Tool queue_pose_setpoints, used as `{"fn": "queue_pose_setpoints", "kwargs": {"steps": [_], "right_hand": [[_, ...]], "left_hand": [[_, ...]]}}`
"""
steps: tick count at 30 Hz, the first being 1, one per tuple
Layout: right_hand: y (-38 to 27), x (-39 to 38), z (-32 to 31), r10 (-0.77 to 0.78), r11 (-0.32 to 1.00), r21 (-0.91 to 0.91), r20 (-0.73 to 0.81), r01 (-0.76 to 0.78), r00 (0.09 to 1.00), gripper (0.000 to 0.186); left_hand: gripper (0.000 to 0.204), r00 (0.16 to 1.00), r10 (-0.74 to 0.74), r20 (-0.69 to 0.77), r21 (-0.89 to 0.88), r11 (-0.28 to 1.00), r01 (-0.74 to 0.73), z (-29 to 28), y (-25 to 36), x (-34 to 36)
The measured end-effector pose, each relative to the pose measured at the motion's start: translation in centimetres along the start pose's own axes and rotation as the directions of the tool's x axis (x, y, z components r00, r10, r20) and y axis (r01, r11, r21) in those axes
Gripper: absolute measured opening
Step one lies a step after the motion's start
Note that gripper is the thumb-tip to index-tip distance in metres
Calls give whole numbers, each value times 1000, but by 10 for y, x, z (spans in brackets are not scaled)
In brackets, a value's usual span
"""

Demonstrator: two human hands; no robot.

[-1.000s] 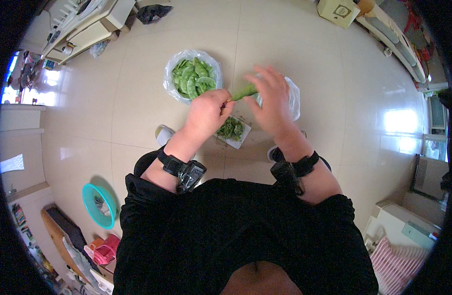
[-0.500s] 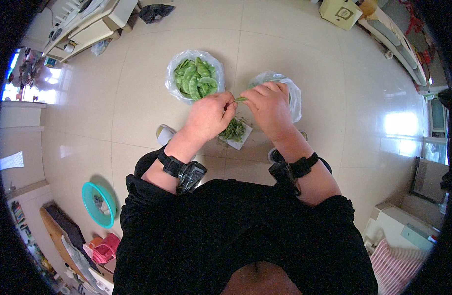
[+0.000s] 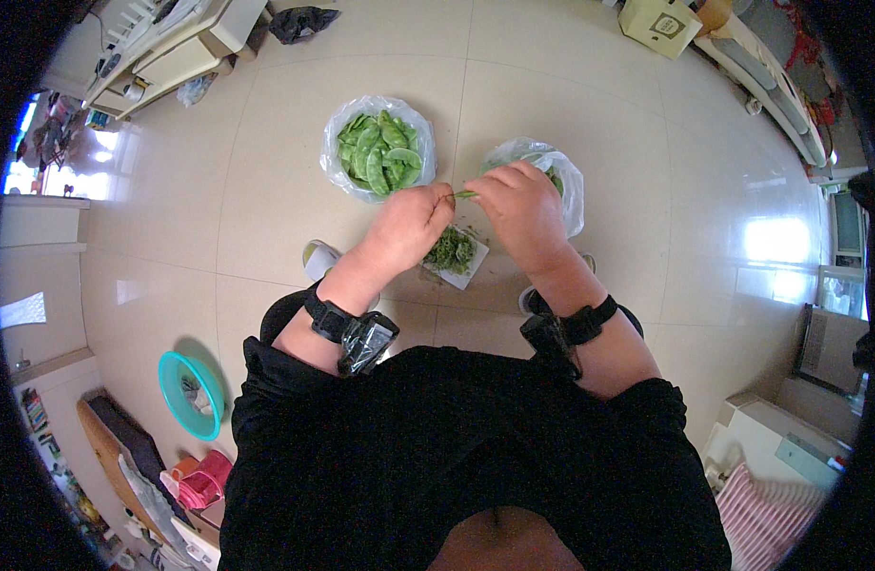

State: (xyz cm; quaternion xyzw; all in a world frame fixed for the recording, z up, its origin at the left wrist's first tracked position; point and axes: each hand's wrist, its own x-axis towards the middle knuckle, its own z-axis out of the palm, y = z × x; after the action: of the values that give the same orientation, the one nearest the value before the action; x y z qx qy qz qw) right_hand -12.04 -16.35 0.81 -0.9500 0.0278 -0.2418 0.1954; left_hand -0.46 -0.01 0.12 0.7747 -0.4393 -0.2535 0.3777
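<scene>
My right hand pinches a slim green pea pod, whose end points toward my left hand. The left thumb and fingers are pressed together at the pod's tip, with a thin strand between the hands. Beyond my left hand stands an open clear plastic bag full of flat green pea pods. A second clear bag, partly hidden behind my right hand, shows some green inside. Below the hands, a heap of green trimmings lies on a white sheet.
Pale floor tiles surround the bags. My shoes flank the trimmings. A turquoise basin and a pink container stand at the lower left. At the far side are a dark plastic bag and a yellowish paper bag.
The left hand has shifted slightly away from the right, and a little more of the thin strand shows between them. The right hand and both bags stay in place.
</scene>
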Motion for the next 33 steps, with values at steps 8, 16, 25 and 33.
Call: {"fn": "queue_pose_setpoints", "kwargs": {"steps": [8, 16, 25, 33], "right_hand": [[-1, 1, -1, 79, 990, 116, -39, -74, 996, 18], [-3, -3, 2, 351, 819, 443, 117, -365, 929, 19], [2, -4, 8, 525, 549, 607, 284, -574, 802, 23], [7, -6, 13, 601, 347, 719, 323, -602, 731, 16]], "left_hand": [[27, 999, -2, 33, -257, 966, 10, -3, -1, 0], [25, 1000, -16, -17, -398, 918, 8, -1, -2, 2], [23, 997, -79, -19, -370, 927, 67, -5, 0, 2], [21, 995, -101, -2, -289, 953, 96, -6, 0, 1]]}}
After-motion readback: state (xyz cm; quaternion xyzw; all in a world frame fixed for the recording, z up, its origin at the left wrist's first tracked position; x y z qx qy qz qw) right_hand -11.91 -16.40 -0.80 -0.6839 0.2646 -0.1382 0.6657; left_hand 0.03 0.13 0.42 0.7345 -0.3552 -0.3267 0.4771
